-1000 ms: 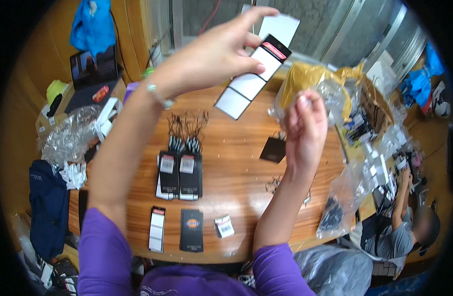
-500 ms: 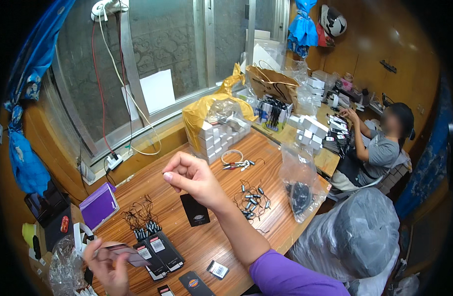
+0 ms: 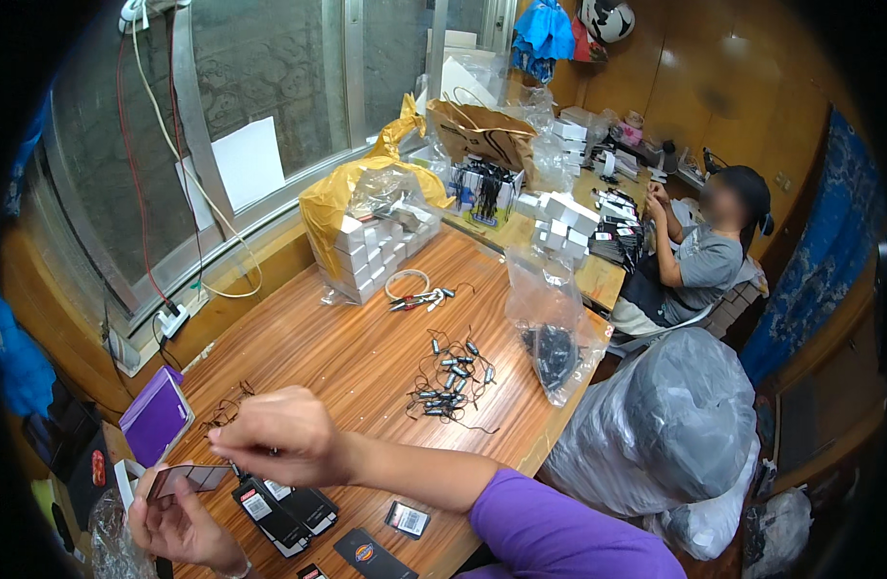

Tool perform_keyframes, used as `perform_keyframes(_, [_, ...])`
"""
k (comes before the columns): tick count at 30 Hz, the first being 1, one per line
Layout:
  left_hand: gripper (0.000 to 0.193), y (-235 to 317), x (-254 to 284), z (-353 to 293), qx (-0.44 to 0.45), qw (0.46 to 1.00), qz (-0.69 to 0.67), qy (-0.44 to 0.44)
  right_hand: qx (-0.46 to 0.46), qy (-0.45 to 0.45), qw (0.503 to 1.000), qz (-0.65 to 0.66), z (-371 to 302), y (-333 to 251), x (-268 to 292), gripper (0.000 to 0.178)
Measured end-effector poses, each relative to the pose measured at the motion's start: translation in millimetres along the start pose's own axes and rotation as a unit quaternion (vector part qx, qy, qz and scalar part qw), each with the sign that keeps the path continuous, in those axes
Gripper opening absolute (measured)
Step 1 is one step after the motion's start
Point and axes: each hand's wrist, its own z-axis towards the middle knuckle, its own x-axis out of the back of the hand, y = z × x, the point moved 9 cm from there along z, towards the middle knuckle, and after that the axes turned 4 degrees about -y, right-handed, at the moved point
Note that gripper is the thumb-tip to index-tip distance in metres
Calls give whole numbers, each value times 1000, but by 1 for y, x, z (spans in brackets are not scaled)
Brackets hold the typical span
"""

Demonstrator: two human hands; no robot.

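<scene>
My left hand (image 3: 188,526) is at the lower left, its fingers closed on a small dark card (image 3: 194,475) with a pale panel. Just above it, my right hand (image 3: 284,436) is pinched, the fingertips close to the card; what they hold, if anything, is too small to make out. Under the right hand lie long black tags (image 3: 279,516) with white labels. Thin black cords (image 3: 228,410) show partly behind that hand. Nearer the table's front edge are a black card with a round emblem (image 3: 371,553) and a small labelled tag (image 3: 408,519).
Corded tags (image 3: 453,376) lie mid-table, near pliers (image 3: 412,301) and a clear bag (image 3: 550,338) of black items. Small white boxes (image 3: 366,256) stand in a yellow bag. A purple notebook (image 3: 157,417) lies left. Another person (image 3: 704,261) works at the right; a large wrapped bundle (image 3: 656,434) stands nearer.
My right hand has moved down and left, to the card in my left hand. The black card beneath the right hand no longer shows. The whole view has shifted left.
</scene>
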Motion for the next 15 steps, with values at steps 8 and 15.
perform_keyframes(8, [43, -12, 1, -11, 69, 995, 54, -54, 11, -73, 997, -21, -9, -3, -27, 11])
perform_keyframes(15, [43, 19, 30, -10, -151, 980, 123, 41, 56, 75, 996, -4, -3, -14, 8, 15])
